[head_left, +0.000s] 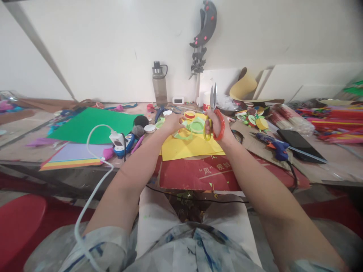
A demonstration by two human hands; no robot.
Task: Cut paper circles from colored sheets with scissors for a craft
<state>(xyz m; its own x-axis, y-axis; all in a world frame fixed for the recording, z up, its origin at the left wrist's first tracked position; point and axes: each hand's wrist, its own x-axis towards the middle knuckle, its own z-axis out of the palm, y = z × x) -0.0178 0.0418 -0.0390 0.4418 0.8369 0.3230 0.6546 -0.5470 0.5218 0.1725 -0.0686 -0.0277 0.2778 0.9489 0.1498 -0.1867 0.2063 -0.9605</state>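
Scissors (213, 102) (pointing upward) occupy the right hand (214, 120).

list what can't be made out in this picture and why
- Head view: whether the bare left hand holds anything; its own back and blur hide this.
- Head view: part of the metal-bladed scissors with red and yellow handles, covered by the right hand.
- Head view: any reading on the small white rectangular device; its dark screen is too small.
- Head view: the round red seat, cut off by the left edge.
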